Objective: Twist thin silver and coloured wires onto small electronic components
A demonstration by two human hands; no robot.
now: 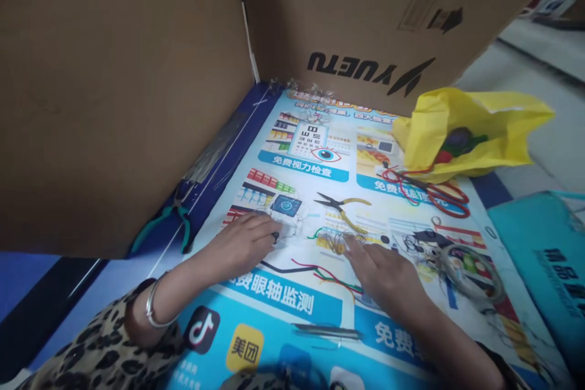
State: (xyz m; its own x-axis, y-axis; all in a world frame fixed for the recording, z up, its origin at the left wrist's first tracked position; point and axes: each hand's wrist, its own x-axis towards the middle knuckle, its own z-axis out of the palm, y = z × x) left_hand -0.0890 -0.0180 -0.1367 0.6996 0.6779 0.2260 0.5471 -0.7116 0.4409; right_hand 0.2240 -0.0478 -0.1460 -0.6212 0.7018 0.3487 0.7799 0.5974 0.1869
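Note:
My left hand (249, 241), with a dark ring and a silver bangle, is low over the printed sheet, its fingers bent together. Beside its fingertips is a faint, thin wire outline (295, 225); what the fingers hold is too blurred to tell. My right hand (384, 268) is closed, its fingertips at a small tangle of thin wire (336, 242). Just beyond that tangle, yellow-handled pliers (340, 204) lie with their jaws apart. Red and green cords (326, 274) run across the sheet between my hands. Nearer me are thin, dark, straight pieces (326, 332).
Tall cardboard walls (123, 91) stand left and behind. Teal-handled pliers (176, 213) lie by a bundle of wires (210, 158). At right are a yellow bag (503, 128), red-handled scissors (445, 195), a wire coil (496, 277) and a teal packet (534, 237).

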